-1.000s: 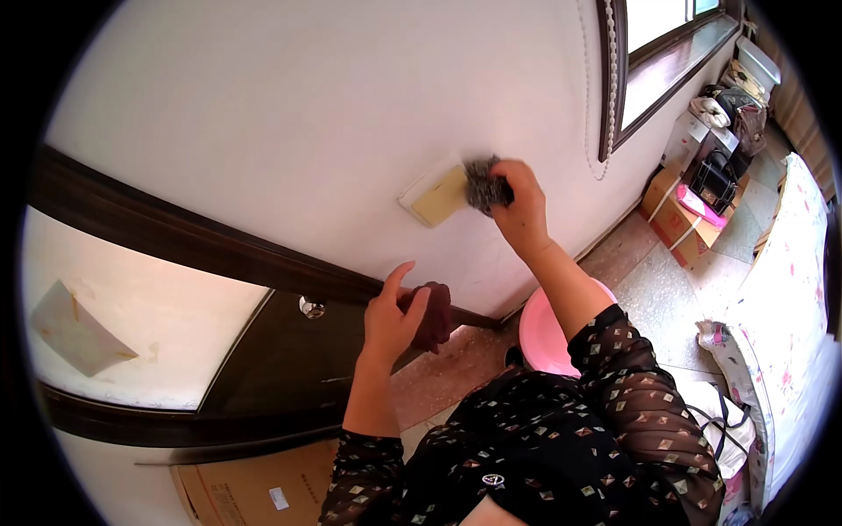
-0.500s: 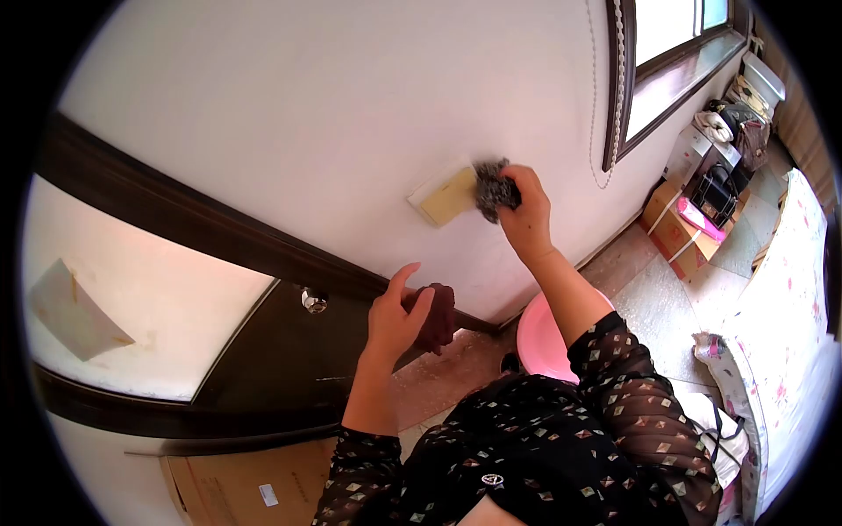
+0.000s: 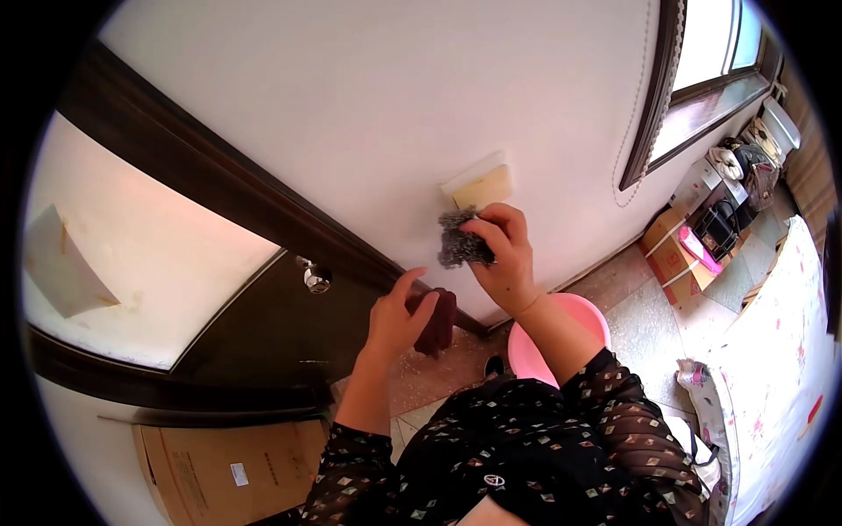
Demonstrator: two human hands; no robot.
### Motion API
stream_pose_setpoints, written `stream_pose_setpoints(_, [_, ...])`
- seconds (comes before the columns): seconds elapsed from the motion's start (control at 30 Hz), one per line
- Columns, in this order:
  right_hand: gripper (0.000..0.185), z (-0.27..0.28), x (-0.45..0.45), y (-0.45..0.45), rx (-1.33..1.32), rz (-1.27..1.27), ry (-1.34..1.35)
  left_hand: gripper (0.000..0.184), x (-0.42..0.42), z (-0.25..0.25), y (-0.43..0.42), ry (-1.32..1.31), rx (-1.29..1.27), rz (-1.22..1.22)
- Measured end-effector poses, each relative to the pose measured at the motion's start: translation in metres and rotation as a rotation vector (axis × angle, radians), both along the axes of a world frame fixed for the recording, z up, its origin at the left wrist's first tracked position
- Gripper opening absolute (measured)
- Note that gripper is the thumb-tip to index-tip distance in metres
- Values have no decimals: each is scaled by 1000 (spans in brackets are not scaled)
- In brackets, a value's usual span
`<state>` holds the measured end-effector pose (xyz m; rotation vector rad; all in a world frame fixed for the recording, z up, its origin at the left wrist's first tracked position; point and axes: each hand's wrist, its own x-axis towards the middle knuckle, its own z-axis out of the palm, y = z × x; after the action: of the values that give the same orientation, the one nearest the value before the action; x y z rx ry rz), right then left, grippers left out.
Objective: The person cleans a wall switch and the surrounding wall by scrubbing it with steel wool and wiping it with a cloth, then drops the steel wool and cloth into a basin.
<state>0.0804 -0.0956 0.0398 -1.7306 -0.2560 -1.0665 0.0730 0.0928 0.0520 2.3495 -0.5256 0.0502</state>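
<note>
My right hand (image 3: 507,254) grips a dark grey, curly scouring pad (image 3: 462,241) that looks like steel wool. It is just below a yellowed switch plate (image 3: 481,186) on the white wall, its upper edge overlapping the plate's lower edge. Whether the pad presses on the surface I cannot tell. Lower left, near the door frame, my left hand (image 3: 396,317) holds a bunched maroon cloth (image 3: 436,324). Its index finger and thumb stretch out, and the other fingers are hidden behind the cloth.
The dark door (image 3: 254,333) with a round metal knob (image 3: 317,279) is at left. A pink basin (image 3: 566,329) stands on the floor below my right arm. A cardboard box (image 3: 232,465) leans at lower left. Bags and boxes (image 3: 693,254) line the window wall; a flowered bed (image 3: 772,377) is at right.
My right hand has moved the scouring pad from the plate's right side to down below it, exposing the right part. My left hand keeps the cloth. The view has shifted slightly.
</note>
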Motion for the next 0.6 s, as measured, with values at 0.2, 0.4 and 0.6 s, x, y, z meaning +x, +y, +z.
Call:
stream_pose_setpoints(0.2, [45, 15, 23, 12, -91, -119, -99, 36, -5, -5, 21, 16, 5, 66])
stream_pose_setpoints(0.4, [44, -31, 24, 19, -4, -163, 12, 40, -7, -7, 32, 113, 40, 91])
stream_pose_setpoints(0.6, [45, -20, 5, 21, 71, -98, 84, 39, -6, -6, 33, 94, 51, 43])
